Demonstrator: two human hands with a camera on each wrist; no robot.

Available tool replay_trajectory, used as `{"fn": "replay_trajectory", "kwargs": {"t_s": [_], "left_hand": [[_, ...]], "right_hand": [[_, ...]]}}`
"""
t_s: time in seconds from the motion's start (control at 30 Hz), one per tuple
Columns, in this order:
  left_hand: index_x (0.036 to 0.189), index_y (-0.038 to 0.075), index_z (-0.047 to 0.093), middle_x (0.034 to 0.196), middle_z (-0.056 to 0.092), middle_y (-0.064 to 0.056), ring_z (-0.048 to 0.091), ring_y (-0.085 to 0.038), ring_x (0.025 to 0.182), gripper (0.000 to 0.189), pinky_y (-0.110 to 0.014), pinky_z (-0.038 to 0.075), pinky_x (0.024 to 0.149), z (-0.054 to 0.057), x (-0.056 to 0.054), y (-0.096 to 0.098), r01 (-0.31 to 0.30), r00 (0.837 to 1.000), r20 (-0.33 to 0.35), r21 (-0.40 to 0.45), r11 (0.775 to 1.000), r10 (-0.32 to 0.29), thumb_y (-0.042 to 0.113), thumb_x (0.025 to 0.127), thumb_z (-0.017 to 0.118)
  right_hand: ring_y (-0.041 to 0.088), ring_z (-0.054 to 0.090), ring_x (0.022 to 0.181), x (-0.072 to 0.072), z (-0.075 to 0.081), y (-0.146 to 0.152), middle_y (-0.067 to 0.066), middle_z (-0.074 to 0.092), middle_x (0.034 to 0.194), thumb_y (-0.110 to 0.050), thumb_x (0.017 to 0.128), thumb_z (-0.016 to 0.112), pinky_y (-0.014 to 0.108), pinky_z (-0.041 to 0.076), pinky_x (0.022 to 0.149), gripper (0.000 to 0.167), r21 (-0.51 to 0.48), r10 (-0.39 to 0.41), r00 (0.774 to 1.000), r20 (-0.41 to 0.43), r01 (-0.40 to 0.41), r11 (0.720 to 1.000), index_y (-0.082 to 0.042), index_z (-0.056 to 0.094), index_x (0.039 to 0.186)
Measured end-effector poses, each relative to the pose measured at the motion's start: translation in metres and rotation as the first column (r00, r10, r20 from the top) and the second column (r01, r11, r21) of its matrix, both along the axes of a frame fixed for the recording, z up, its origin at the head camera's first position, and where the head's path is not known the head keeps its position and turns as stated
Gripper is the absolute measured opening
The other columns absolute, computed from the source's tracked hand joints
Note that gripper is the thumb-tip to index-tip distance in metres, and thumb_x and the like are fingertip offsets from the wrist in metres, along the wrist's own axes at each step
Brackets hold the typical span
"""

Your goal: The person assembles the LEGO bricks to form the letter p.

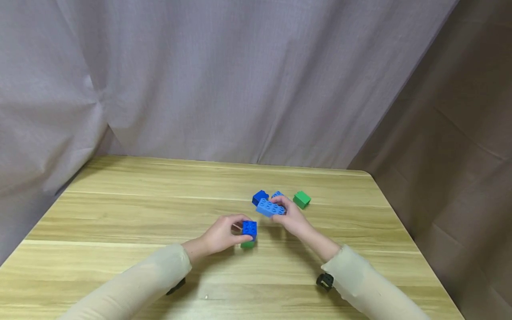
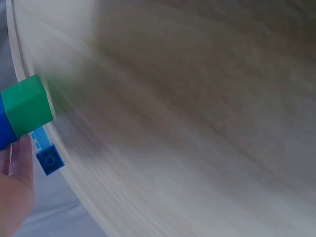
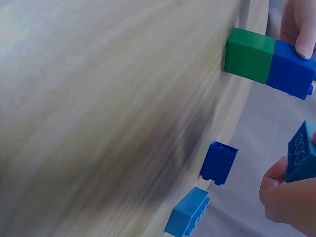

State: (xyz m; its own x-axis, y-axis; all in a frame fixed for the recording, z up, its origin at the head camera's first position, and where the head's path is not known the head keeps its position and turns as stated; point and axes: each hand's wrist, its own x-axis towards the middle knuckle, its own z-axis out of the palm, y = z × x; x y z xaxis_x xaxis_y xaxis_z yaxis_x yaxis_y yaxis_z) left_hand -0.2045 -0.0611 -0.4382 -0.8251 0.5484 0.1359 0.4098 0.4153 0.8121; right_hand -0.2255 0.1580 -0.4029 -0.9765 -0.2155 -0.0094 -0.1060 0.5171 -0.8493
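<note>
Blue block (image 1: 250, 227) atop green block (image 1: 247, 245) — my left hand (image 1: 223, 234) pinches the upper one over the table (image 1: 360, 222), my right hand (image 1: 295, 218) grips a light-blue brick (image 1: 268, 208) nearby — and beyond lie another blue block (image 1: 260, 196) and a loose green block (image 1: 302, 200).

No text, label, brand, number or sign can be read in the head view or in either wrist view.
</note>
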Motion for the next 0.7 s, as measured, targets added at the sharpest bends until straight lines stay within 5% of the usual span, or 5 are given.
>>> {"fn": "replay_trajectory", "kwargs": {"t_s": [0.37,0.7], "left_hand": [[0.109,0.003,0.062,0.100,0.069,-0.011,0.065,-0.021,0.092,0.033,-0.029,0.057,0.081,-0.002,0.000,0.003,-0.010,0.999,0.044,0.079,0.997,0.006,0.019,0.082,0.072],[0.108,0.002,0.062,0.100,0.068,-0.011,0.065,-0.021,0.092,0.033,-0.025,0.057,0.080,-0.004,-0.001,0.004,-0.020,0.997,0.077,0.096,0.995,0.013,0.019,0.081,0.073]], "right_hand": [[0.037,0.045,0.123,0.007,0.008,0.000,0.024,0.047,0.136,-0.016,0.085,0.063,0.049,0.042,0.101,0.048,0.034,0.059,0.998,0.013,-0.059,0.998,0.000,0.051,0.129],[0.029,0.054,0.107,0.009,0.011,-0.002,0.019,0.053,0.129,-0.013,0.081,0.070,0.032,0.049,0.085,0.044,0.029,0.126,0.992,0.005,-0.126,0.992,-0.006,0.059,0.123]]}}
